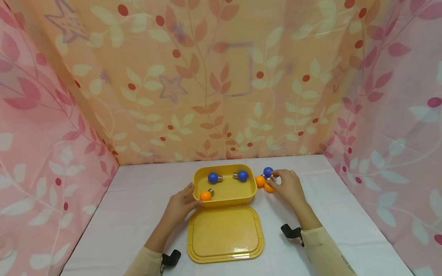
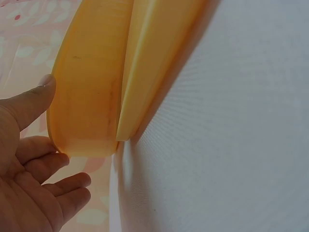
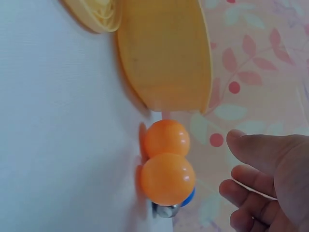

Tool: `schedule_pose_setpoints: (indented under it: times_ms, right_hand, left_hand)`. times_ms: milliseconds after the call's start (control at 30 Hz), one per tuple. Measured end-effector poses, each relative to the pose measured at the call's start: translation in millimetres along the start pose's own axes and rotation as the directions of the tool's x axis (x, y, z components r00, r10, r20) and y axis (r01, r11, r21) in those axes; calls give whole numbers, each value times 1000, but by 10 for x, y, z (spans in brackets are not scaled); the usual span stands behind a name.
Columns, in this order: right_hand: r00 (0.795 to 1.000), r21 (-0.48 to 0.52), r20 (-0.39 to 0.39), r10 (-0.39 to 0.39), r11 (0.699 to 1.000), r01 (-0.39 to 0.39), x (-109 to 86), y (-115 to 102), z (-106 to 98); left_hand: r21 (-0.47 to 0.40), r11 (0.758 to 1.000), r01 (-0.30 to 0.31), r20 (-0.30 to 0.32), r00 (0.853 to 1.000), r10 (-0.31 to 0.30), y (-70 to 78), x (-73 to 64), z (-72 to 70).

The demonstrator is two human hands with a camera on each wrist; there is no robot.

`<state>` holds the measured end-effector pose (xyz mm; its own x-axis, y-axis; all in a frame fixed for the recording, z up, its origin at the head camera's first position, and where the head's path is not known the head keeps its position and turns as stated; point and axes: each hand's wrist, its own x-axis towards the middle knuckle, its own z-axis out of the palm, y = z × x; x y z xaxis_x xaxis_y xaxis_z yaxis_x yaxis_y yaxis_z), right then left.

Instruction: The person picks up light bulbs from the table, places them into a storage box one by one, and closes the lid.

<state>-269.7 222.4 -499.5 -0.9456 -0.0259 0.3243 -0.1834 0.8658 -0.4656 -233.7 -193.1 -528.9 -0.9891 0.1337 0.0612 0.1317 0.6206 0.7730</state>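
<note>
"Which hand was nearer the loose bulbs?"

"The right hand (image 1: 288,186), easily. Its thumb and fingers stood parted, holding nothing that I could see. Just beneath and left of those fingertips, two glossy orange round bulbs (image 1: 260,181) (image 1: 269,187) and one glossy blue round bulb (image 1: 268,171) sat bunched together."

"Which way did they point?"

"A silvery metal base showed between thumb and forefinger, seen from above, but the bunch overlapped so much that I couldn't tell whose it was, nor its long axis."

"And the left hand (image 1: 179,204)?"

"Well away from the bunch, thumb and fingers bent about the near left corner of a yellow plastic box with rounded corners (image 1: 226,202). The box lay lengthwise between both hands' fingers, its right end just beside the bunch. Three more bulbs (image 1: 213,177) (image 1: 243,176) (image 1: 205,196) lay inside, right of the left fingers. A flat yellow lid (image 1: 226,234) lay nearer the wrists."
</note>
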Motion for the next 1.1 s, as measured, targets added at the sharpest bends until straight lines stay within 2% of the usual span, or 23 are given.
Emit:
schedule_pose_setpoints:
  times_ms: [167,367,567,900,1100]
  right_hand:
    - [997,-22,33,68,998,-67,-20,57,65]
    - [984,-98,106,143,986,-133,-42,130,126]
    - [968,-82,129,217,975,-208,-53,176,200]
    - [966,-29,76,247,969,-246,-80,188,286]
    - [964,-10,92,251,968,-251,-62,198,269]
  left_hand:
    - [4,1000,-5,-2,1000,5,-5,3,-14]
    - [-40,999,-8,-2,1000,8,-5,1,3]
    - [-26,1000,1,-10,1000,-1,-1,0,16]
    - [-11,1000,7,-15,1000,-7,23,1,12]
    - [-14,1000,-3,-16,1000,2,21,-6,4]
